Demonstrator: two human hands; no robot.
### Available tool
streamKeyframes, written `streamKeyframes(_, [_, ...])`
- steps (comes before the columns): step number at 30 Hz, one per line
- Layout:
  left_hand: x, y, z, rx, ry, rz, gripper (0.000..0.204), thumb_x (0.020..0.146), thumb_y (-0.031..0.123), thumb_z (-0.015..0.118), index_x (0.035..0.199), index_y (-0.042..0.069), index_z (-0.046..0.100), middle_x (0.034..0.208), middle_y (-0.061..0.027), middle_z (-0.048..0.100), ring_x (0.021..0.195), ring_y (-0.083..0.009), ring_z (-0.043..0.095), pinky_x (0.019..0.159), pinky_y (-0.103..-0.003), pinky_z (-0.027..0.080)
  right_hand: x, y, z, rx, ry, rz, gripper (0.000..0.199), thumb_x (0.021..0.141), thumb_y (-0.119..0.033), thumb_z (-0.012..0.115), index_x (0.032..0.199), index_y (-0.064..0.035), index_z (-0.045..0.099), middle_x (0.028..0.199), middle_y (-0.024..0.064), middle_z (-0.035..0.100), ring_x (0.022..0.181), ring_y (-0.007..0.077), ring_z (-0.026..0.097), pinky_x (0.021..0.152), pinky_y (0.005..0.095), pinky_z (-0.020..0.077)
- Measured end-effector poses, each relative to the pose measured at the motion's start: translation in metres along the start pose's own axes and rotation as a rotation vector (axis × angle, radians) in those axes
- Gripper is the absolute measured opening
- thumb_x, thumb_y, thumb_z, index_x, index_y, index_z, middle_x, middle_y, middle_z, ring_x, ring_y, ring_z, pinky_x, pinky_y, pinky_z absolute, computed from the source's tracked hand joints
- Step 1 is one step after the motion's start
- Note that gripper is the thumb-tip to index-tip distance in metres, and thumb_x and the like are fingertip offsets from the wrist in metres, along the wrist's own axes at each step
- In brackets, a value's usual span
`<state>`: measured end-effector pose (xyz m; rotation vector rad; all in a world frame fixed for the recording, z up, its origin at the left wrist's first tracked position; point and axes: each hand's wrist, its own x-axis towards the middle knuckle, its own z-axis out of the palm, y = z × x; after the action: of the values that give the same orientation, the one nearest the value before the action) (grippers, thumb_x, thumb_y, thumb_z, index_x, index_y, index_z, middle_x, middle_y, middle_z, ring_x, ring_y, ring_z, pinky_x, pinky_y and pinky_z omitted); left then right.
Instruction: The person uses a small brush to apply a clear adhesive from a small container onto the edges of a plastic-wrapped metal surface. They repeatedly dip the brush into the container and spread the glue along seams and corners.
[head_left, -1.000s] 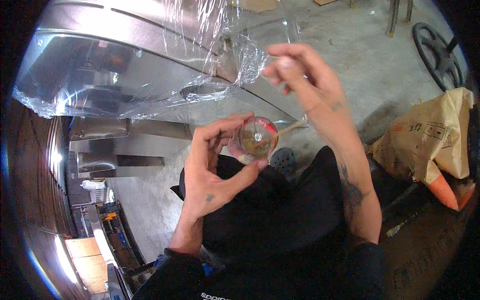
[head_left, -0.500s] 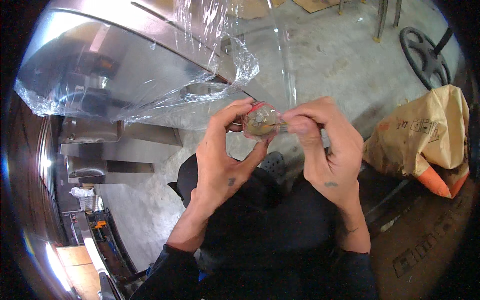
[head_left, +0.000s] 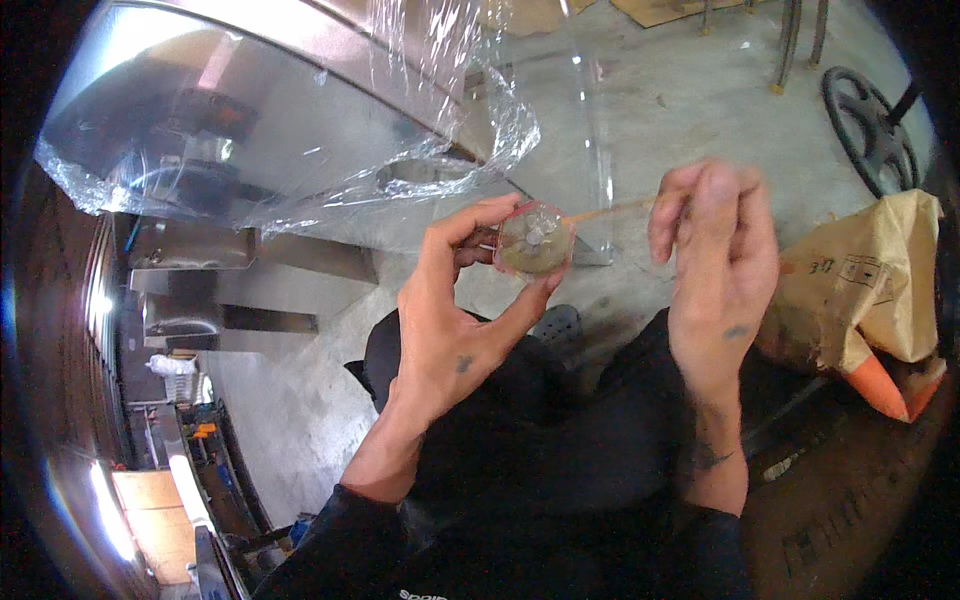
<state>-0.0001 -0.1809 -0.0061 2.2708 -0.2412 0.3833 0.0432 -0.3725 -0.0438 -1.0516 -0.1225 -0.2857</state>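
My left hand is closed round the edge of a small, round, see-through thing with a red rim, thumb below and fingers behind. Its exact kind does not show. From its right side a thin amber strip stretches to my right hand. That hand is smeared by motion, its fingers curled together where the strip ends. Just beyond my left hand hangs torn clear plastic film, draped over a large shiny metal panel.
A brown paper sack with an orange patch stands at the right, near a black steering wheel. Metal legs rise at the far right. Metal channel pieces jut out at the left, above grey concrete floor.
My right hand has moved right and slightly up, away from the round thing, and the amber strip between them now shows longer. The left hand keeps its grip.
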Motion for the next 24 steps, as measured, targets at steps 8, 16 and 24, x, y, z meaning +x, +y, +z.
streamKeyframes(8, [0.002, -0.005, -0.007, -0.168, 0.032, -0.137, 0.066, 0.084, -0.005, 0.087, 0.14, -0.001, 0.053, 0.139, -0.0153, 0.065, 0.119, -0.0183, 0.066, 0.1, -0.033, 0.053, 0.05, 0.007, 0.042, 0.313, -0.112, -0.015, 0.032, 0.118, -0.031, 0.047, 0.108, -0.0022, 0.057, 0.091, 0.0057, 0.059, 0.076, 0.0153, 0.064, 0.069, 0.0276, 0.0528])
streamKeyframes(16, [-0.001, -0.008, -0.014, -0.199, 0.048, -0.205, 0.067, 0.083, -0.008, 0.086, 0.14, -0.003, 0.05, 0.146, -0.0196, 0.061, 0.123, -0.0206, 0.065, 0.102, -0.034, 0.052, 0.064, 0.025, 0.06, 0.383, -0.167, 0.032, 0.032, 0.118, -0.031, 0.047, 0.108, -0.0021, 0.057, 0.091, 0.0058, 0.059, 0.076, 0.0154, 0.064, 0.069, 0.0277, 0.0532])
streamKeyframes(24, [-0.004, -0.015, -0.019, -0.21, -0.018, -0.233, 0.069, 0.082, -0.009, 0.087, 0.14, -0.002, 0.049, 0.149, -0.0215, 0.058, 0.129, -0.0228, 0.063, 0.104, -0.035, 0.051, 0.068, 0.037, 0.066, 0.423, -0.172, 0.065, 0.033, 0.118, -0.031, 0.047, 0.108, -0.0019, 0.057, 0.091, 0.0059, 0.059, 0.076, 0.0154, 0.065, 0.069, 0.0277, 0.0537])
